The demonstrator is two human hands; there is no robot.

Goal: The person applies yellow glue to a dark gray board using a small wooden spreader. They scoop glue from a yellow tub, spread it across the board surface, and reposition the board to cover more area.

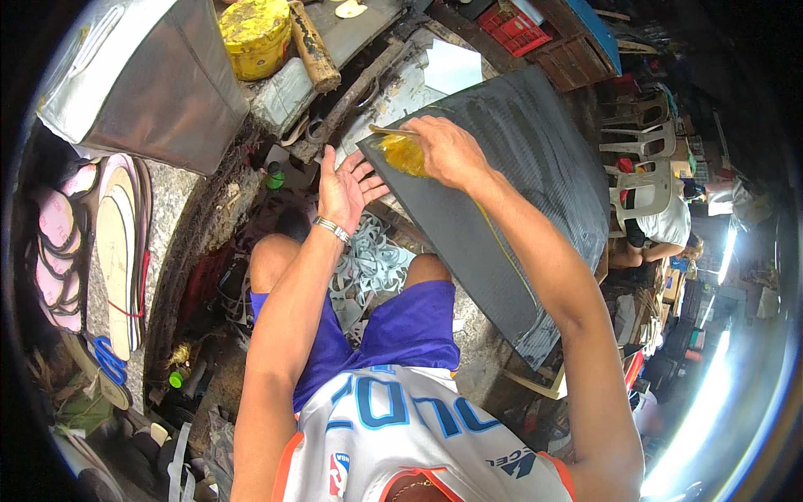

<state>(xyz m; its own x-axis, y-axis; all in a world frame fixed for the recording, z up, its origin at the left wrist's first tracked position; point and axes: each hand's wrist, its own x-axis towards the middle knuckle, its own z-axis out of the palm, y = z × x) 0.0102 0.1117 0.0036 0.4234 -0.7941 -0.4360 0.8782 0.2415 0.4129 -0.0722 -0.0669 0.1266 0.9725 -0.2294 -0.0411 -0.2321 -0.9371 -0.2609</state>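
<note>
View from above of a seated person in purple shorts and a white jersey, working at a cluttered bench.

Far left, a stack of sole cutouts (117, 251) in pink and cream lies on a stone ledge (171, 209), with a grey metal box (150, 75) above it. Further right at the top stand a yellow tin (255, 33), smeared with dried glue, and a wooden stick (314, 46) beside it.

Near the middle, the left hand (345, 188), a metal bracelet at its wrist, lies open and flat, fingers spread, pressing the near left edge of a large dark rubber sheet (519, 192). It grips nothing; it steadies the sheet.

The sheet is ribbed, slants from the bench down across the right knee, and fills the centre right of the view. Just right of the left hand, the right hand (452, 151) is closed around a thin brush (391, 131), spreading a patch of yellow glue (403, 155) on the sheet's upper left corner. A thin yellow line runs down the sheet towards its lower end.

To do this well, I judge the flat hand should keep the sheet from sliding, and the brush should draw the glue out thin and even, working away from the bare fingers, without letting it pool at the edge.

Far right, another person sits near white plastic chairs (648, 159).
</note>
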